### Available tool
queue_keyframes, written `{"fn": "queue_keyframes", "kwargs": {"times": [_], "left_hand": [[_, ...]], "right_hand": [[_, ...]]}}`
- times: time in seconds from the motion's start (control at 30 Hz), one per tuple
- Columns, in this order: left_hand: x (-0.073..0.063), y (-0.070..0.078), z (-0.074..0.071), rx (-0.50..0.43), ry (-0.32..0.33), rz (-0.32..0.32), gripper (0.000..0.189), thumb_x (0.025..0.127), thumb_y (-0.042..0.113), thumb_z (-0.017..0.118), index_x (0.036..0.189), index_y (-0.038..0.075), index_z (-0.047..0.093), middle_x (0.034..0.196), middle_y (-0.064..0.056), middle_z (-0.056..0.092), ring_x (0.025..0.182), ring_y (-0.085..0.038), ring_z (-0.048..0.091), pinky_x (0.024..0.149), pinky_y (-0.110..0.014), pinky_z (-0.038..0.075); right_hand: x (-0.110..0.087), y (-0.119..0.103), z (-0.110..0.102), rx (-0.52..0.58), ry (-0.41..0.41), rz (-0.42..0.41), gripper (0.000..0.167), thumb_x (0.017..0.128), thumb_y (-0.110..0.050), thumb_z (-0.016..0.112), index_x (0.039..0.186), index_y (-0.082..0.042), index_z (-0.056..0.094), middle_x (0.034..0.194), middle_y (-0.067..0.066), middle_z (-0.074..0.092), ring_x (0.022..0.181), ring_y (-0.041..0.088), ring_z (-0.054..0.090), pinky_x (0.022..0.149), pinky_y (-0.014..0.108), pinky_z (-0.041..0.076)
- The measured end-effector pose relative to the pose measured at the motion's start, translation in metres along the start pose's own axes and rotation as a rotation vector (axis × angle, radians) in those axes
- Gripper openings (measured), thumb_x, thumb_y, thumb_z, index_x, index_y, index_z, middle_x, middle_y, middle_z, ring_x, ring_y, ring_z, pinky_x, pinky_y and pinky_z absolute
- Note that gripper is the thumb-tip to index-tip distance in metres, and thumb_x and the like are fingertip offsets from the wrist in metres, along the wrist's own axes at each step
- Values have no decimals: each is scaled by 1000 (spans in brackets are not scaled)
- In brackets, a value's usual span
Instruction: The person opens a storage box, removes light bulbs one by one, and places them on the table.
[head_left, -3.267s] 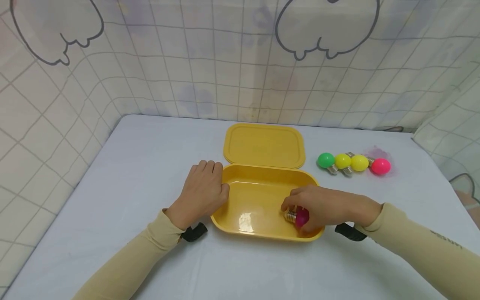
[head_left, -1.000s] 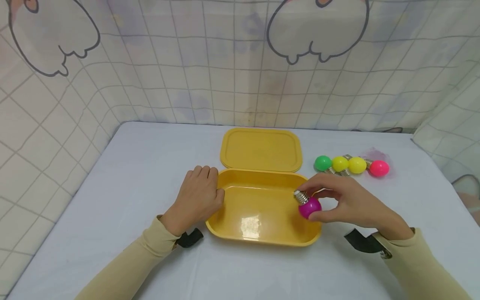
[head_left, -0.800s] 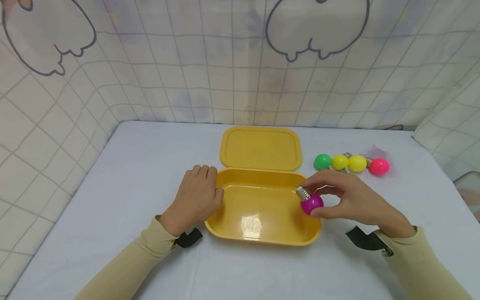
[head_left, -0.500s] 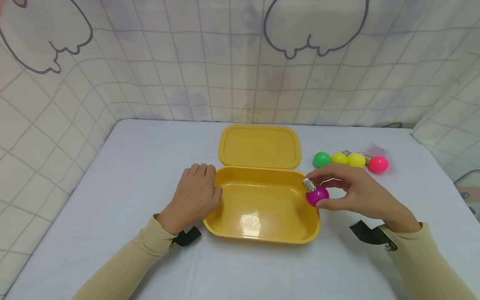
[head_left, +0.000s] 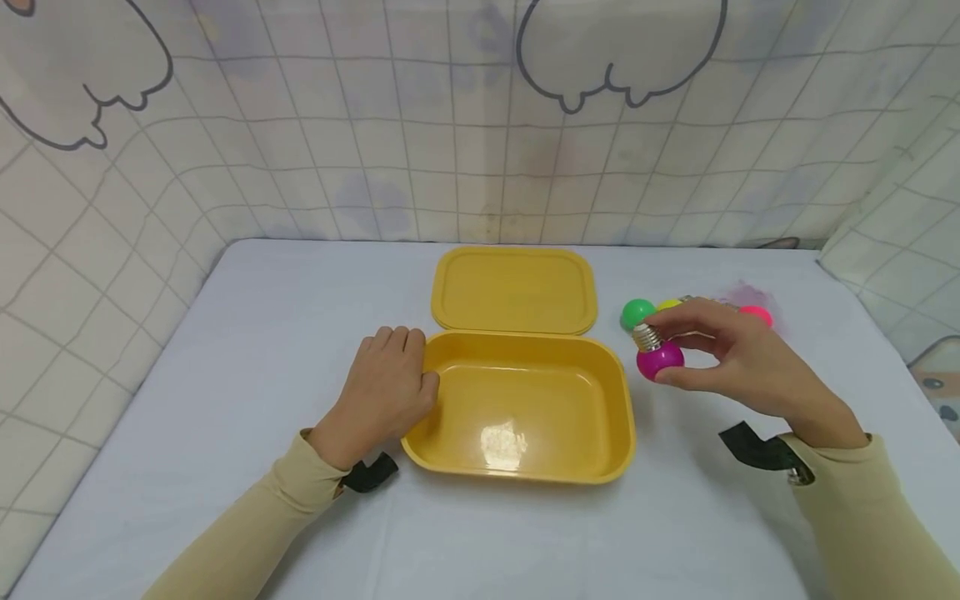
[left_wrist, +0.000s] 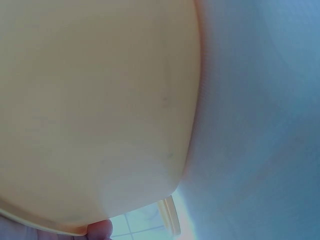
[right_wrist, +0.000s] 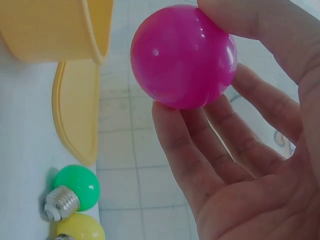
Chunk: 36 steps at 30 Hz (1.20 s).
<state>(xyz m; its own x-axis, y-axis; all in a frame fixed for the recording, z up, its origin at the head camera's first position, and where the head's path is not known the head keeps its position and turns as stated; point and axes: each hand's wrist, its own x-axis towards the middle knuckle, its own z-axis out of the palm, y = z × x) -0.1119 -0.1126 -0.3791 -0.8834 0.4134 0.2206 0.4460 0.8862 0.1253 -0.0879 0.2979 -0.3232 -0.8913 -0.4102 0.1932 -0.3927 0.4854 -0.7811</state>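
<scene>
My right hand (head_left: 757, 367) pinches a magenta light bulb (head_left: 660, 360) between thumb and fingers, its metal screw base tilted up and to the left. In the right wrist view the bulb (right_wrist: 184, 57) is held up close to the camera, its base hidden behind the globe. The hand is in the air just right of the yellow box (head_left: 517, 479). My left hand (head_left: 386, 392) grips the box's left rim, fingers curled over it. From the left wrist the box's outer wall (left_wrist: 100, 100) fills most of the view. Inside the box no bulbs show.
The yellow lid (head_left: 513, 290) lies flat behind the box. Back right, a green bulb (head_left: 637, 313), a yellow bulb (head_left: 670, 307) and a pink bulb (head_left: 756, 315) lie in a row, partly hidden by my right hand. Thin purple plastic (head_left: 750, 296) lies behind them.
My right hand picked up the magenta bulb from inside the box, lifted it, and carried it right past the right rim toward the row of bulbs. The left hand stays on the rim.
</scene>
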Motion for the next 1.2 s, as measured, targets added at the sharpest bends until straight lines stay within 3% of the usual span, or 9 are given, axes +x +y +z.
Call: {"fn": "queue_keyframes", "kwargs": {"times": [0.23,0.5,0.67,0.97,1.1,1.2], "left_hand": [[0,-1,1,4,14,8,13,88,16,47,84,4,45,75,-7,40,73,-25,37,69,-32,28],[0,0,-1,-2,-1,3,13,89,17,46,86,5,45,76,-7,41,75,-25,37,70,-32,28],[0,0,-1,-2,-2,1,14,89,18,46,86,5,46,77,-7,41,75,-25,38,70,-32,28],[-1,-1,1,5,24,16,13,88,18,46,85,5,46,75,-7,41,73,-25,37,69,-32,28],[-1,-1,1,5,32,21,12,88,16,46,84,5,45,75,-7,40,72,-25,36,68,-32,27],[-1,0,1,12,54,32,12,87,15,47,81,5,44,73,-6,38,71,-24,35,67,-31,25]], "right_hand": [[0,10,-3,2,44,17,54,78,6,83,128,-8,66,120,-4,68,109,2,68,95,9,52],[2,24,-4,-86,72,105,51,81,-4,84,128,-15,68,121,-9,67,107,-5,66,94,4,48],[3,33,-3,-158,59,152,51,82,-11,86,129,-19,68,122,-6,67,106,-10,63,91,2,47],[3,46,0,-224,11,155,51,83,-18,86,130,-21,67,121,-2,69,105,-12,61,90,3,47],[3,49,2,-262,-4,171,52,84,-22,86,132,-20,67,123,1,70,107,1,66,90,4,48],[4,51,2,-287,-18,196,52,84,-24,86,133,-20,66,125,2,70,111,17,69,95,19,57]]}}
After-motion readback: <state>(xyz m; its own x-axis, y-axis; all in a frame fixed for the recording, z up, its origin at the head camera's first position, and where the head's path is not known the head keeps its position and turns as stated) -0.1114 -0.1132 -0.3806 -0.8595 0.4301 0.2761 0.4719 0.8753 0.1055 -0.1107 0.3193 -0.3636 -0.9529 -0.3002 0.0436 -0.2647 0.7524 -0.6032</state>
